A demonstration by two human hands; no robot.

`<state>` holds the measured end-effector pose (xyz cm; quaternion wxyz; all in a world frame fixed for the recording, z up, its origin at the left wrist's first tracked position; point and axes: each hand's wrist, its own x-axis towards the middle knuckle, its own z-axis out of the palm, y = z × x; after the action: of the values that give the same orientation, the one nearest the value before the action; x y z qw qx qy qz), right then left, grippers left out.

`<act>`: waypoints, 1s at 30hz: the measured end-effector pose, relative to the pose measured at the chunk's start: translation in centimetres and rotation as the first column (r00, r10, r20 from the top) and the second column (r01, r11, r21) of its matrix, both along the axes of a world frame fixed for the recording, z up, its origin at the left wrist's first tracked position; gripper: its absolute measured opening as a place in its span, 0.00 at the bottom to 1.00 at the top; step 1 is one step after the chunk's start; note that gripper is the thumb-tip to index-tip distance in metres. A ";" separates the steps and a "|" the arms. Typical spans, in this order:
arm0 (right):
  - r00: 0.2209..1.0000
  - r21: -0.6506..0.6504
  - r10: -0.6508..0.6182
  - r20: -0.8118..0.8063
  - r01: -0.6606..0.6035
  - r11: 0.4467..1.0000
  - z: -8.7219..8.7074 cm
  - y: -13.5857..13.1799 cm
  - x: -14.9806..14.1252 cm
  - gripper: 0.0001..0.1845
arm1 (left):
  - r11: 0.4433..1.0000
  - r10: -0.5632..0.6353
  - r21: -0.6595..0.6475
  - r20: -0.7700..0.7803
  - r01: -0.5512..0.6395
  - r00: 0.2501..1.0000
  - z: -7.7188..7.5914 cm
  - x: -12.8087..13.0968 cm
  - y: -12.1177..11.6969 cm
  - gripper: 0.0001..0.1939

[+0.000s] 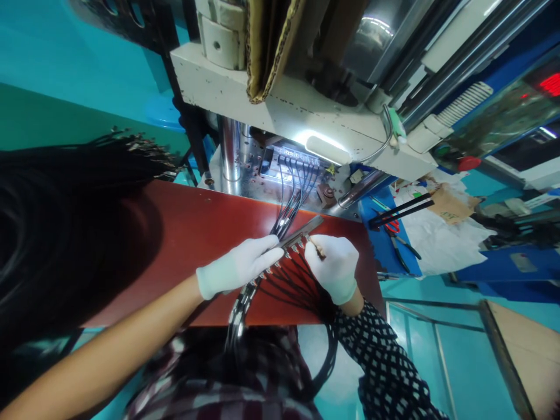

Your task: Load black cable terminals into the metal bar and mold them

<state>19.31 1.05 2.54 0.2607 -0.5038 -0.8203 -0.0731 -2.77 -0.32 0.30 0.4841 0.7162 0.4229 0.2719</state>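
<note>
Both my hands wear white gloves over a red-brown work surface [184, 233]. My left hand [238, 267] lies with its fingers stretched along a long metal bar [301, 230] that carries a row of black cables [289, 280] with metal terminals. My right hand [335, 265] is closed in a pinch on one cable terminal [315, 248] right beside the bar. The cables fan out from under my right hand and run down toward my lap. Beyond the bar, more black cables [291, 198] lead into a lit fixture [291, 163] of the machine.
A large bundle of black cables [65, 221] with metal ends lies at the left. The white machine body [280, 99] overhangs the bench. At the right are a blue tray with pliers [400, 242], white paper [441, 233] and a red button [468, 163].
</note>
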 end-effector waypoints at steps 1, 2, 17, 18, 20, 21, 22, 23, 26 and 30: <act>1.000 -0.017 0.009 -0.020 -0.010 1.000 0.0 -0.1 0.1 0.12 | 1.000 0.009 -0.010 0.005 -0.009 1.000 0.0 0.1 0.0 0.20; 0.999 -0.033 0.017 -0.045 -0.018 0.999 0.0 -0.3 0.2 0.10 | 0.999 0.023 -0.025 0.012 -0.022 1.000 0.0 0.1 -0.1 0.21; 1.000 0.088 -0.021 0.010 0.020 0.996 0.2 -1.4 -0.8 0.04 | 0.998 0.040 -0.057 0.051 -0.037 0.998 -0.3 0.1 -0.1 0.21; 1.000 0.094 -0.018 0.016 0.016 0.995 0.3 -1.6 -0.7 0.03 | 0.997 0.048 -0.057 0.058 -0.044 0.997 -0.3 0.2 -0.1 0.21; 0.998 0.114 -0.015 0.054 0.008 0.993 0.7 -2.1 -0.7 0.05 | 0.997 0.058 -0.057 0.073 -0.054 0.996 -0.4 0.2 -0.1 0.21; 0.997 0.122 -0.012 0.083 0.002 0.992 0.9 -2.2 -0.8 0.05 | 0.997 0.060 -0.056 0.080 -0.055 0.995 -0.5 0.3 0.0 0.21; 0.993 0.125 -0.005 0.115 -0.010 0.992 1.0 -2.3 -0.9 0.05 | 0.997 0.059 -0.057 0.085 -0.054 0.995 -0.6 0.3 0.0 0.21; 0.989 0.127 0.007 0.146 -0.026 0.992 1.1 -2.3 -1.0 0.03 | 0.997 0.060 -0.060 0.090 -0.055 0.994 -0.6 0.3 0.0 0.21; 0.980 0.131 0.038 0.194 -0.064 0.989 1.1 -1.9 -1.4 0.05 | 0.995 0.064 -0.080 0.098 -0.056 0.993 -0.7 0.2 0.1 0.20; 0.981 0.132 0.043 0.187 -0.069 0.989 0.9 -1.3 -1.7 0.07 | 0.996 0.051 -0.082 0.113 -0.042 0.992 -0.6 0.2 0.1 0.19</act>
<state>17.57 -0.29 3.45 0.2200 -0.4524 -0.8477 -0.1685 -2.57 -0.24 -0.34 0.5291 0.6695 0.4215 0.3069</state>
